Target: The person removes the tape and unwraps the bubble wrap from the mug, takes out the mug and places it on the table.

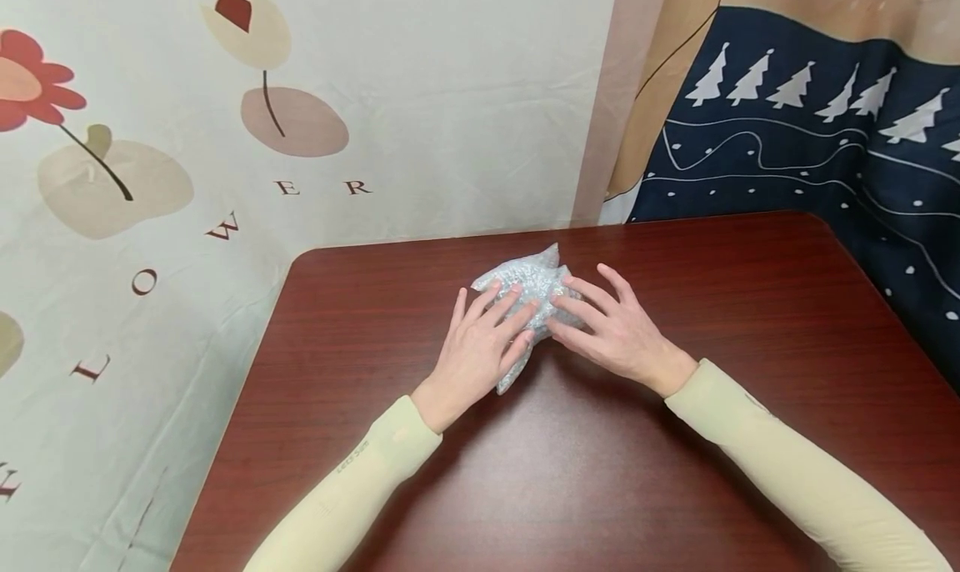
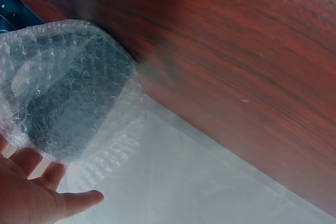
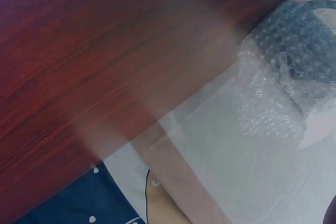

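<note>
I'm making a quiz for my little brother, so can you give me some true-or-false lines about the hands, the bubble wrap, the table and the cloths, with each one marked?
1. The left hand touches the bubble-wrapped bundle. True.
2. The right hand is far from the bundle. False: the right hand has its fingertips right at it.
3. The tabletop is white. False: the tabletop is dark reddish-brown.
4. White trees show on the navy cloth. True.
5. Both sleeves are black. False: the sleeves are pale yellow-green.
</note>
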Available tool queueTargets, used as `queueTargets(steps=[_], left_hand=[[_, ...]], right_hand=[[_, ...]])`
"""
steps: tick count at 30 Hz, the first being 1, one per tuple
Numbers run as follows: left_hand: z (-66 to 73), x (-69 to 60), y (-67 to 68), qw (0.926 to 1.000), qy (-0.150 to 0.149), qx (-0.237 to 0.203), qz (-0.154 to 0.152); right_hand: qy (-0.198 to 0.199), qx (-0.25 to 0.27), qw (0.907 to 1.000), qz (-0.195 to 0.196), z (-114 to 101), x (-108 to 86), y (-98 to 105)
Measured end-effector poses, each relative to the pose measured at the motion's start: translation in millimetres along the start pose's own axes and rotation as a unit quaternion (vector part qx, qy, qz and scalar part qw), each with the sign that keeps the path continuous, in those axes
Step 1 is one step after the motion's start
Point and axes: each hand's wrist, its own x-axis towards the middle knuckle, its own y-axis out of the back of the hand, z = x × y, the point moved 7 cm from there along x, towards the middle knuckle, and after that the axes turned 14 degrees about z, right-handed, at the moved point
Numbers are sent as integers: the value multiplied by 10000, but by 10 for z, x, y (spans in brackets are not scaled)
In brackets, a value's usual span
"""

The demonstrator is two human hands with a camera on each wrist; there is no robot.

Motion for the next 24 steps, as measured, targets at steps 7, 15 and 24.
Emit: queueTargets(steps=[7, 15, 24], left_hand=[[-27, 8, -12, 9998, 10, -191, 3], [-84, 33, -19, 9990, -68, -340, -267], [-145, 28, -25, 9958, -189, -719, -526]], right_hand=[[177, 4, 9998, 136, -22, -13, 15], [-205, 267, 9993, 158, 20, 28, 23], [-1012, 752, 9919, 122, 101, 48, 26]])
